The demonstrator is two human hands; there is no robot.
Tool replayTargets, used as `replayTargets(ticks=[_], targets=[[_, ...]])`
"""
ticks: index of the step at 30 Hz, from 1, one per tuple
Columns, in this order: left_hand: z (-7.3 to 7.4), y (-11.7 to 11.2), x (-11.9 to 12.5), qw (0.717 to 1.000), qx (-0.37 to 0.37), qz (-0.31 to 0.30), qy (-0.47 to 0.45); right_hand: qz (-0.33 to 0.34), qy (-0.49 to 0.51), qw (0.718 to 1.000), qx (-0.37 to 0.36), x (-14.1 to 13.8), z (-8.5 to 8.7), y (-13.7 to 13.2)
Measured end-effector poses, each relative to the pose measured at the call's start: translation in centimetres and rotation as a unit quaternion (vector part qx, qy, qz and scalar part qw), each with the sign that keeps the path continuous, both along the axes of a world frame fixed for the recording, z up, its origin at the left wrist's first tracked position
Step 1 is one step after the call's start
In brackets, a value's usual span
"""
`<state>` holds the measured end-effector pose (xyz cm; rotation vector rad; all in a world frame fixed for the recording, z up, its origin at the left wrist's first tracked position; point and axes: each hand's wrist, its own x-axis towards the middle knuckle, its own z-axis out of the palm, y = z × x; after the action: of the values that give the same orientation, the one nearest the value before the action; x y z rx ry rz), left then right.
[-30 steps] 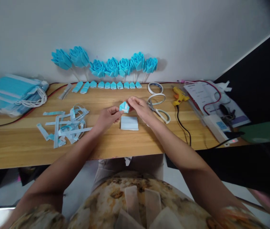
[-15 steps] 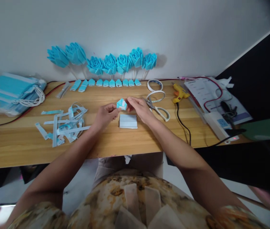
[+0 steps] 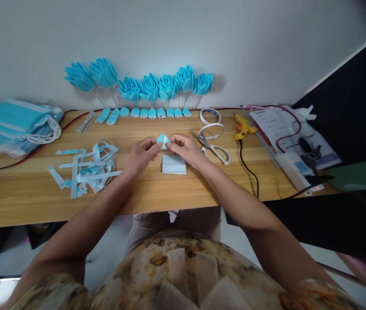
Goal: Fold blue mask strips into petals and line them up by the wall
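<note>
Stack of pale sheets (image 3: 173, 165) lies just nearer than the hands, likely for easy reach. Left hand (image 3: 141, 156) and right hand (image 3: 186, 150): fingertips clamped on opposite sides of folded blue piece (image 3: 163, 138), between them over table (image 3: 170, 196), probably keeping creases shut. Scissors (image 3: 209, 144) beside right hand, handy. Behind, small folded pieces (image 3: 152, 113) lined up, seemingly for order; blue flowers (image 3: 166, 87) by wall (image 3: 157, 34), perhaps for support.

Dim, cool light, source unseen. Wall (image 3: 254, 47) palest above table (image 3: 163, 196) back edge; soft shadow (image 3: 219, 83) right of end flower (image 3: 203, 83). Near-black past right edge, white glare (image 3: 3, 295) below left front corner. Wide-angle stretch at borders. Folded blue piece (image 3: 161, 138) soft, print on papers (image 3: 267, 122) unreadable.
</note>
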<state>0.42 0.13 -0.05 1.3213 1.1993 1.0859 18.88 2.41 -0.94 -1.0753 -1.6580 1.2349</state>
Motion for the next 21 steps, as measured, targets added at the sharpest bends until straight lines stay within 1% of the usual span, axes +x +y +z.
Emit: replayTargets(ticks=[6, 11, 15, 18, 21], targets=[[0.27, 0.02, 0.12, 1.000, 0.006, 0.017, -0.008, 0.023, -0.046, 0.998, 0.023, -0.24, 0.13, -0.43], [0.07, -0.03, -0.13, 1.000, 0.016, 0.026, 0.002, 0.043, -0.066, 0.996, 0.034, -0.56, 0.26, -0.82], [0.00, -0.07, -0.19, 0.999, 0.022, 0.026, 0.006, 0.056, -0.057, 0.996, 0.026, -0.66, 0.60, -0.96], [0.22, -0.15, -0.04, 1.000, 0.017, 0.025, 0.001, 0.064, -0.045, 0.997, 0.014, -0.69, 0.77, -1.03], [0.44, -0.20, 0.08, 0.999, 0.009, 0.031, -0.004, 0.065, -0.047, 0.997, 0.017, -0.77, 0.64, -1.02]])
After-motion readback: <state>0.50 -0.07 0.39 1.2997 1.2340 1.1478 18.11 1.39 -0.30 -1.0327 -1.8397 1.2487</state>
